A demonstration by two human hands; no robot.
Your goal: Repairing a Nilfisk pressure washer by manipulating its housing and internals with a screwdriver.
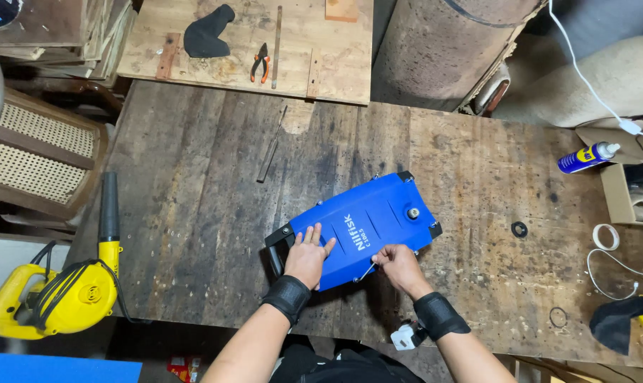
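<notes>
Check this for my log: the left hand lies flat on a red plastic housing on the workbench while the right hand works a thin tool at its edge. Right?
Not quite: the head view shows the housing is blue, not red. The left hand does lie flat on it, and the right hand holds a thin tool at its edge.

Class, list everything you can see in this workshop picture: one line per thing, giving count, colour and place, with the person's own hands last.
Workbench: one, dark worn wood, centre.
Machine cover: one, blue with black corners, lying on the bench.
Screwdriver: one, thin metal shaft, at the cover's near edge.
Metal rod: one, grey, bench top left.
Pliers: one, orange and black handles, on the pale board behind.
File: one, grey, beside the pliers.
Spray can: one, blue and yellow, far right.
Blower: one, yellow and black, left of bench.
Rubber rings: two, black, right side.
Tape roll: one, white, right edge.
Left hand: flat on the cover.
Right hand: gripping the screwdriver.
</notes>
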